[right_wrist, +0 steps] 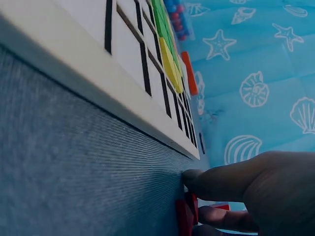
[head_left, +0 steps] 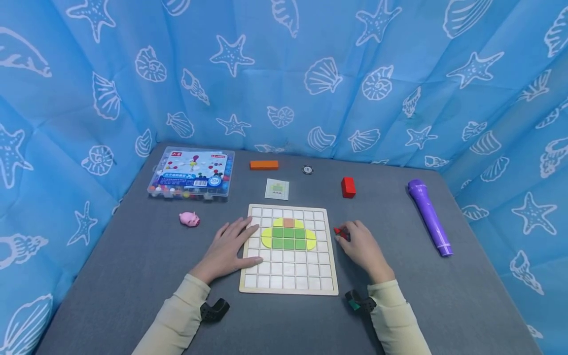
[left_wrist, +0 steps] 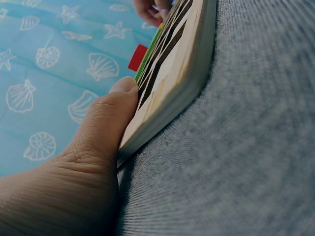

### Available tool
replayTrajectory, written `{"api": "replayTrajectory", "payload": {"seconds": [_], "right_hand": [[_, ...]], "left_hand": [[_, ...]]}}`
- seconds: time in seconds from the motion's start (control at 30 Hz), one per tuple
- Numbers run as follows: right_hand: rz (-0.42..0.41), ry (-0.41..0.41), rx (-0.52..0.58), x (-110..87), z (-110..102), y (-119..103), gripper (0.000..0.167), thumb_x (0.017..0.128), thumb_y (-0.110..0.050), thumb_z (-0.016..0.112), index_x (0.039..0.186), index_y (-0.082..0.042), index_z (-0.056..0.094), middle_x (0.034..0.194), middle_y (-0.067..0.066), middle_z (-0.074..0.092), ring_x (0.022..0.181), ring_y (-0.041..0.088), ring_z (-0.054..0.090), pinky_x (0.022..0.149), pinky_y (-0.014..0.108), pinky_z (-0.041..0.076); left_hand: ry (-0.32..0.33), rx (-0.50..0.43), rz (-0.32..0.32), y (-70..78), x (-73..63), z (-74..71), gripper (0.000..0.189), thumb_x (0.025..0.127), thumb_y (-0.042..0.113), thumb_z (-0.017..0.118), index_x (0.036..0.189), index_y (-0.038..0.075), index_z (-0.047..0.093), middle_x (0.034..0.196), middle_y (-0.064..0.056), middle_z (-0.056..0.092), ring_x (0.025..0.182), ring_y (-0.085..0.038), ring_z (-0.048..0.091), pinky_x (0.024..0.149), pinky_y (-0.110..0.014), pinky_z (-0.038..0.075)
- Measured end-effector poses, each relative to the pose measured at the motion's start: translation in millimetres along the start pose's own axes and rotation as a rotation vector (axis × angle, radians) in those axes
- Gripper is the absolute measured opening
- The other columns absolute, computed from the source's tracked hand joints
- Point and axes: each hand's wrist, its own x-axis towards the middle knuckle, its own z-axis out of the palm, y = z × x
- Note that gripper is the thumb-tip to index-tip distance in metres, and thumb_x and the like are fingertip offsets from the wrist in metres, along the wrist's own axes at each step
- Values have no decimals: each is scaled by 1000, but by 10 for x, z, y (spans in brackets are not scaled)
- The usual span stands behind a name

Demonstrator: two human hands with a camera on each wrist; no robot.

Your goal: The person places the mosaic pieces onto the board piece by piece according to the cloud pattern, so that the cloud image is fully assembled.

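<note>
A wooden grid board (head_left: 288, 283) lies mid-table, with green square tiles (head_left: 288, 244), yellow rounded tiles (head_left: 266, 233) and one orange-brown square tile (head_left: 288, 223) in its cells. My left hand (head_left: 230, 246) rests on the board's left side, fingers spread; its thumb (left_wrist: 110, 110) lies over the edge in the left wrist view. Just off the board's right edge, my right hand (head_left: 361, 246) pinches small red pieces (head_left: 339, 230) at the table surface. Two red pieces (right_wrist: 185, 216) show by the fingertips in the right wrist view; their full shape is partly hidden.
Behind the board lie a pattern card (head_left: 277, 189), an orange block (head_left: 264, 165), a round chip (head_left: 307, 169) and a red block (head_left: 348, 187). A pink toy pig (head_left: 190, 219) and a clear box of beads (head_left: 192, 173) are left, a purple microphone-shaped object (head_left: 429, 217) right.
</note>
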Motion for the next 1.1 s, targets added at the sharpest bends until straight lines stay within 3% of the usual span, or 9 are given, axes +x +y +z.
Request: {"api": "replayTrajectory", "payload": {"seconds": [0.63,0.97,1.1], "right_hand": [[-7,4,-17,79,26,-29,26,86,-12,70,108,1,65,100,13,60,86,24,55,75,42,50],[-110,95,9,12,-22,-244,23,87,-14,70,105,0,66,98,12,61,85,22,55,70,39,50],[-177,83,53,-35,-8,-390,21,88,-15,69,104,-2,66,97,9,60,83,20,54,69,36,50]], "left_hand": [[10,8,8,-11,1,1,88,80,77,48,151,27,31,160,1,20,147,-23,15,116,-55,11],[3,2,3,-8,3,-4,87,80,75,50,151,28,31,160,2,19,147,-23,15,116,-55,10],[-5,-6,1,7,0,-18,87,81,75,51,151,27,31,160,1,19,147,-24,14,116,-55,10]]}}
